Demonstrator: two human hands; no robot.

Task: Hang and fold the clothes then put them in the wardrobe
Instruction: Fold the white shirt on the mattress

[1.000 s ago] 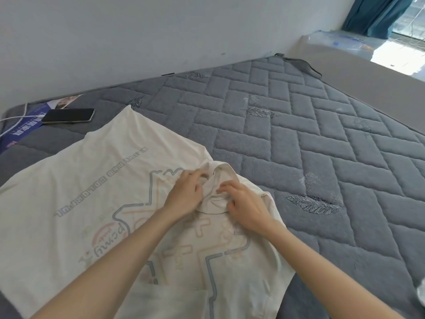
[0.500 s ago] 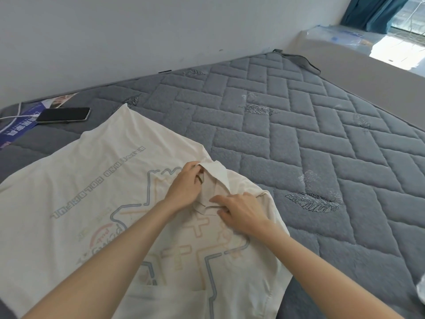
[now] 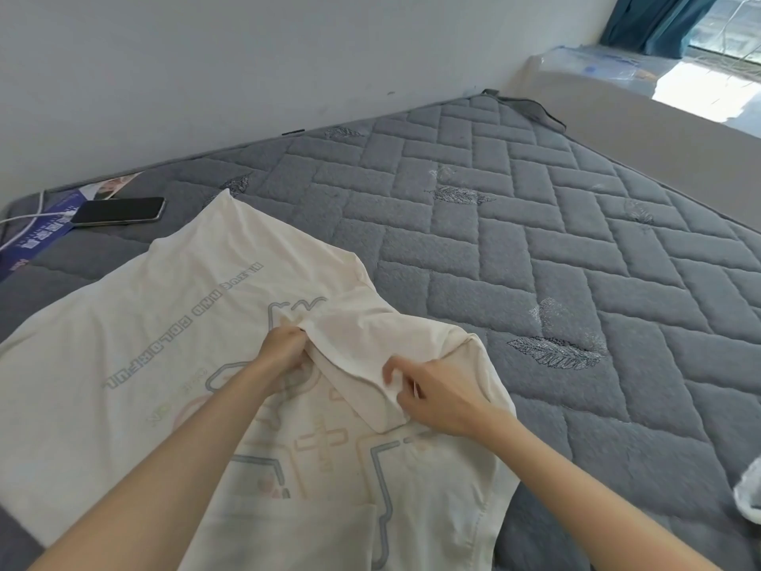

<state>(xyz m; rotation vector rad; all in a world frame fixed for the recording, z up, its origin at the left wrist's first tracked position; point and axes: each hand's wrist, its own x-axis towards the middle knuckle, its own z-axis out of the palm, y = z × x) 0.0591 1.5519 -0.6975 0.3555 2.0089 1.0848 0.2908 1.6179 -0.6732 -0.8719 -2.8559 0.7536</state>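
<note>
Left hand (image 3: 284, 349) and right hand (image 3: 437, 399) each pinch the shirt (image 3: 136, 323) flap (image 3: 354, 356), now drawn wider across the print (image 3: 321, 443); folding has begun.

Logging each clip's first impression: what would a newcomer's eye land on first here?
A cream printed T-shirt lies spread on the grey quilted mattress, filling the lower left. At its middle the left hand and right hand pinch a folded flap of it. A black phone lies at the far left, near the wall.
</note>
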